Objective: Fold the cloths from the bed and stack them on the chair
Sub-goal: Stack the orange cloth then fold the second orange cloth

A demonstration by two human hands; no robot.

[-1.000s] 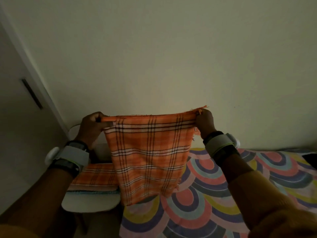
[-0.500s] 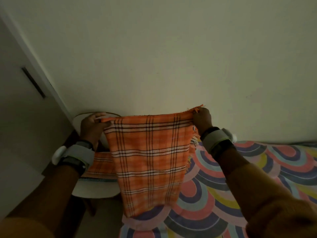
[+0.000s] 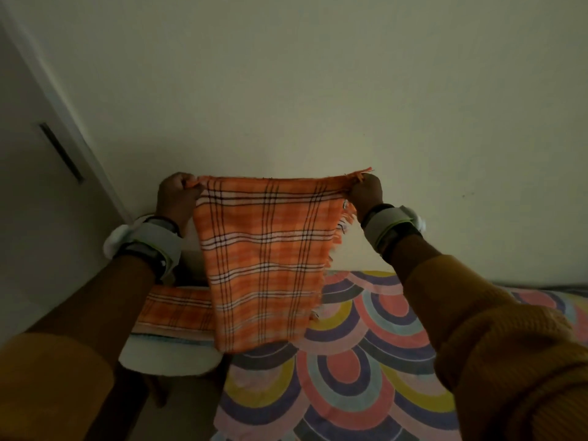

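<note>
The left hand (image 3: 176, 198) and the right hand (image 3: 366, 192) pinched the top corners of an orange plaid cloth (image 3: 264, 265). At its seven o'clock, folded cloths (image 3: 175, 308) lay on the chair (image 3: 168, 356), beside the bed (image 3: 366, 361).

Head-worn camera looks forward-down at wall (image 3: 318, 90) and bed (image 3: 350, 361).

The held cloth (image 3: 264, 265) hides part of the folded stack (image 3: 175, 310) and chair (image 3: 168, 358); the bed (image 3: 350, 377) is cropped.
</note>
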